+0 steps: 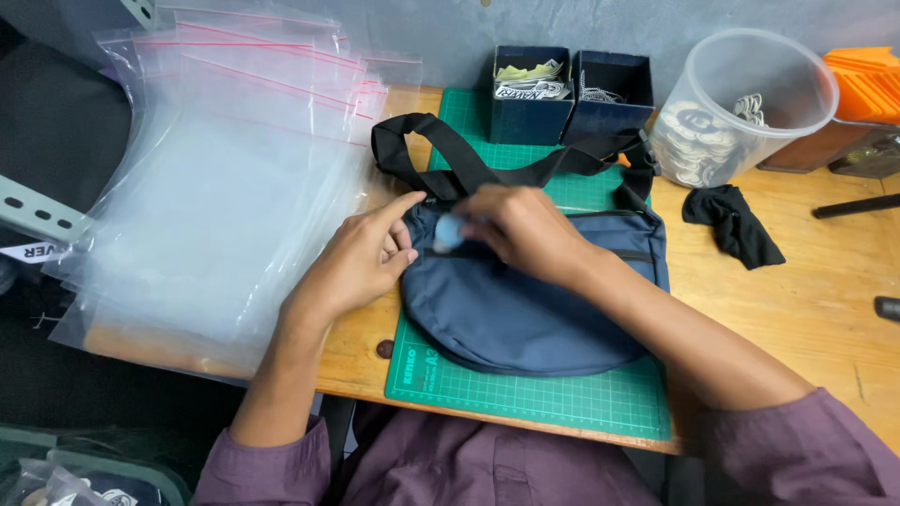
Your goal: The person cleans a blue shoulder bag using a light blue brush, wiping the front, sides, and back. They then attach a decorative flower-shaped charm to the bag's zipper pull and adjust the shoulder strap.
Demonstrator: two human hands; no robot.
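A dark blue waist bag (525,309) lies on a green cutting mat (562,398), its black strap (450,155) looping toward the back. My left hand (361,258) rests on the bag's left end, index finger stretched along the top edge by the zipper. My right hand (520,230) is closed on a small pale blue object (448,232) pressed against the bag's upper left corner. What the object is cannot be told; it is blurred.
A stack of clear zip bags (225,178) covers the table's left side. Two dark blue boxes (572,94) with small parts stand at the back, a clear plastic tub (741,108) right of them, then an orange item (867,84). A black cloth (736,220) lies on the wooden table (825,309).
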